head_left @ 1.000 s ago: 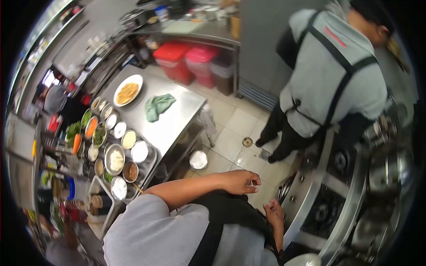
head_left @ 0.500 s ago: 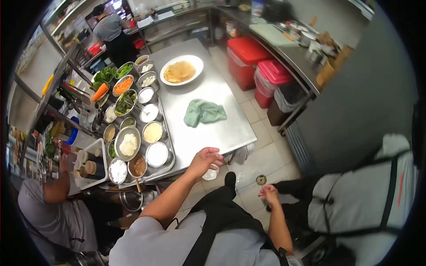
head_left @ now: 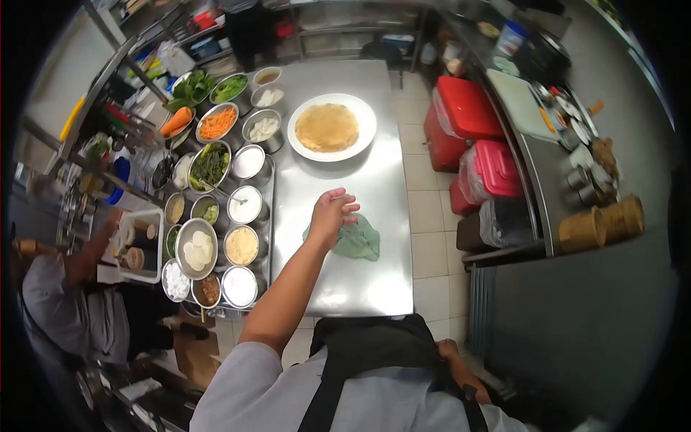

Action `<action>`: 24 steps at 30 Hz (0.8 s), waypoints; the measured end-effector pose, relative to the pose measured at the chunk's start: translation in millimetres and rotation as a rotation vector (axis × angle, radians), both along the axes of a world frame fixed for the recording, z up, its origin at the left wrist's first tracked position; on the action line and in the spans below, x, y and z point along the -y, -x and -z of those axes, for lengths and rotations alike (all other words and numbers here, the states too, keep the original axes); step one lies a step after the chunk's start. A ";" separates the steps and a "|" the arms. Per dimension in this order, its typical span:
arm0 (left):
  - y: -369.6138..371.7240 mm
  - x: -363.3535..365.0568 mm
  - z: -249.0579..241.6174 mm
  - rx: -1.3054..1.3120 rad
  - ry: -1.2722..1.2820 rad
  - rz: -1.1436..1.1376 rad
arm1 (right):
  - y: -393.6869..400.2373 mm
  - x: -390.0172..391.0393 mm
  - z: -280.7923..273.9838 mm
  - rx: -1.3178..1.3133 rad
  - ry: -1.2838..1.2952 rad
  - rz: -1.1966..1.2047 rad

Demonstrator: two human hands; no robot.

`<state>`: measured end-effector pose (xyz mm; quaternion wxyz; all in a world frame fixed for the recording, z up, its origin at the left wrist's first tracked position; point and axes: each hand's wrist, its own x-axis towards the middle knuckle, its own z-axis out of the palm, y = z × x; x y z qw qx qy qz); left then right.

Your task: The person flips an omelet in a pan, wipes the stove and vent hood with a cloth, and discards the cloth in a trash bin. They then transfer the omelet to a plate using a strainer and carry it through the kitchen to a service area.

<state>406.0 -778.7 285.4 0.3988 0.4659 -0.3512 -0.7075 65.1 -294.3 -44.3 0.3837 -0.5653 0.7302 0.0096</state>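
Observation:
My left hand (head_left: 333, 218) reaches over the steel table, its fingers loosely apart with nothing in them. Below it a crumpled green cloth (head_left: 360, 239) lies on the tabletop, partly covered by the hand in this view. Beyond the cloth, a white plate (head_left: 296, 144) holds a flat, golden-brown, omelette-like food (head_left: 327, 127). Down beside my black apron (head_left: 392, 354) hangs my right hand (head_left: 448, 351), with its fingers mostly hidden. To the left of the plate and cloth, steel containers of toppings stand in a tray (head_left: 268, 237), among them shredded carrot (head_left: 218, 123) and a white cream (head_left: 240, 286).
The steel table (head_left: 360, 288) reaches my waist. On the left, a person (head_left: 79, 309) stands near a white bin (head_left: 138, 245) of jars. Red lidded bins (head_left: 468, 108) line the floor on the right, under a counter with a cutting board (head_left: 520, 108). Another person (head_left: 248, 36) is at the back.
I have moved up to the table, and my left hand now reaches out above the green cloth. My right hand has dropped to my side. The person on my right is out of view.

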 end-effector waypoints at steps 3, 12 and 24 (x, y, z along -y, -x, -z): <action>20.6 48.8 21.8 -0.113 -0.055 -0.182 | 54.2 74.8 -3.5 0.213 -0.217 0.236; 100.7 141.9 63.2 -0.038 -0.134 -0.691 | 191.8 325.5 -40.3 0.471 0.000 0.621; 97.4 128.3 94.7 -0.256 -0.098 -0.872 | 397.9 387.0 99.2 0.485 -0.309 0.291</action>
